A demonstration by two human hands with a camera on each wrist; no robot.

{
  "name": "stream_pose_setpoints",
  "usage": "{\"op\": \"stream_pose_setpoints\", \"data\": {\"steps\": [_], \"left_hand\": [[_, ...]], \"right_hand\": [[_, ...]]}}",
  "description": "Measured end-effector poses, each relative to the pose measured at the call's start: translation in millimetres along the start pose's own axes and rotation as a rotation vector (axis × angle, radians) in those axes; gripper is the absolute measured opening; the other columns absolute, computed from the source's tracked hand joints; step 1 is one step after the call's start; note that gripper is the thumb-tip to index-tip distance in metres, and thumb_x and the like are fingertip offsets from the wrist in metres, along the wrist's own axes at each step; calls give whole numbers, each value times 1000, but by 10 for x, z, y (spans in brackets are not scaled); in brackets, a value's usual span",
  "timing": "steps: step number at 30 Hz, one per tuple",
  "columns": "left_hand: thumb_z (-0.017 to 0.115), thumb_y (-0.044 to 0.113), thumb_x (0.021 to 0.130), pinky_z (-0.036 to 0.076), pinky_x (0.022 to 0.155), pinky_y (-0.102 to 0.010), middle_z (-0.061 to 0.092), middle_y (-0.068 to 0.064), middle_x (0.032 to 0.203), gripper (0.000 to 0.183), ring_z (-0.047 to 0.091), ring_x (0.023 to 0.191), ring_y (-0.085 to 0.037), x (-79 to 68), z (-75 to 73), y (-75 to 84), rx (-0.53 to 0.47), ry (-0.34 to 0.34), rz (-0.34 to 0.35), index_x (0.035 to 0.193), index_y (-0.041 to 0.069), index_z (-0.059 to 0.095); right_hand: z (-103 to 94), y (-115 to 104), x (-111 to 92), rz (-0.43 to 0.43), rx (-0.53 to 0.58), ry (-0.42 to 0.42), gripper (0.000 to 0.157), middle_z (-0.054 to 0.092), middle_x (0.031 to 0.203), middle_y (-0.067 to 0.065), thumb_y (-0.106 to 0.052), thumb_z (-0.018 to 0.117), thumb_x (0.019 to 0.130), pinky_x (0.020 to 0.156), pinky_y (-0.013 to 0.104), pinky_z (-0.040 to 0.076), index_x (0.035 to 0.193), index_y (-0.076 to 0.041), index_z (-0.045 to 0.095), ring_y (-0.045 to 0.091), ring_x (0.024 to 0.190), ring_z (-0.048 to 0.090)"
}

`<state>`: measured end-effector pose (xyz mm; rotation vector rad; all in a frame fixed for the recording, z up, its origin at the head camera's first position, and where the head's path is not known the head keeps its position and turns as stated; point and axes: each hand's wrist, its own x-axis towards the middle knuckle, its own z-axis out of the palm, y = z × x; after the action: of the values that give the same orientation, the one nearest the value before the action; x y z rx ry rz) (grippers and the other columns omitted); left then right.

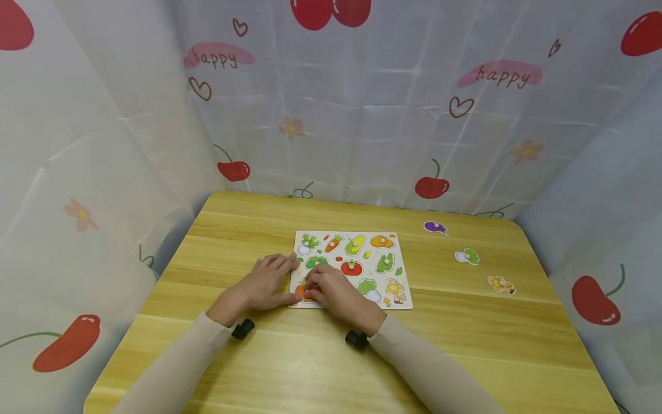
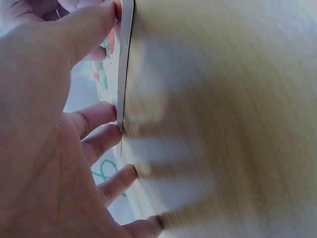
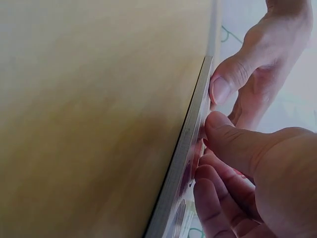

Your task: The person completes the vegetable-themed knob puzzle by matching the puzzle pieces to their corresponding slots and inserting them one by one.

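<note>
A white wooden puzzle board point(image 1: 380, 240) with colourful vegetable pieces lies flat on the table. My left hand point(image 1: 266, 282) rests at its left edge, fingers spread. In the left wrist view, the thumb point(image 2: 91, 32) reaches over the board's edge, while some fingertips touch the table. Over the lower part of the board, my right hand point(image 1: 338, 293) has its thumb and fingers curled together at an orange vegetable piece point(image 1: 301, 292) in the lower left corner, pinching it. The fingers partly hide that piece. A tomato piece point(image 1: 351, 268) and a broccoli piece point(image 1: 316, 262) sit just beyond.
To the right of the board lie three loose pieces: an eggplant point(image 1: 435, 227), a bok choy point(image 1: 468, 256) and a mushroom point(image 1: 501, 284). The wooden table point(image 1: 248, 230) is surrounded by a cherry-patterned curtain point(image 1: 351, 144) at the back and sides.
</note>
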<state>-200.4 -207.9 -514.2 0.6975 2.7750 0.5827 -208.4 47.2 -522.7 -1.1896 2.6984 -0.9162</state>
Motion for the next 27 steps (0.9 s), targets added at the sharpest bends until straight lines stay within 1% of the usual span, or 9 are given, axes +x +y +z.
{"op": "stream_pose_setpoints", "data": {"steps": [8, 15, 22, 25, 27], "left_hand": [[80, 53, 110, 27, 134, -89, 49, -16, 182, 96, 37, 172, -53, 0, -3, 9, 7, 3, 0, 180, 3, 39], [80, 53, 110, 27, 134, -89, 45, -18, 184, 93, 37, 171, -55, 0, -16, 23, 8, -1, -4, 179, 4, 42], [80, 53, 109, 28, 133, -90, 44, -19, 185, 91, 39, 170, -55, 3, -18, 35, 20, 1, -11, 177, 5, 45], [80, 54, 109, 28, 133, -90, 44, -19, 185, 92, 39, 170, -54, 7, -11, 30, 27, 1, -13, 178, 6, 44], [80, 54, 110, 28, 134, -89, 44, -19, 185, 93, 39, 170, -54, 7, -10, 28, 27, 0, -15, 179, 5, 42]], "right_hand": [[18, 26, -1, -3, -40, 15, 6, 80, 123, 7, -15, 86, 108, 108, 39, 66, 108, -9, 88, 24, 120, 74], [-34, 50, -43, -6, -28, 20, 7, 80, 124, 8, -15, 86, 108, 107, 43, 66, 109, -10, 89, 25, 119, 75], [-133, 115, -132, -6, 0, -15, 10, 78, 128, 6, -12, 82, 111, 108, 41, 67, 116, -9, 89, 23, 121, 76], [-198, 160, -196, 17, 21, -17, 11, 78, 129, 7, -9, 80, 112, 107, 42, 67, 119, -8, 88, 23, 121, 75], [-237, 211, -237, 37, 16, -10, 12, 78, 129, 6, -9, 79, 112, 106, 43, 66, 121, -8, 87, 22, 120, 75]]}}
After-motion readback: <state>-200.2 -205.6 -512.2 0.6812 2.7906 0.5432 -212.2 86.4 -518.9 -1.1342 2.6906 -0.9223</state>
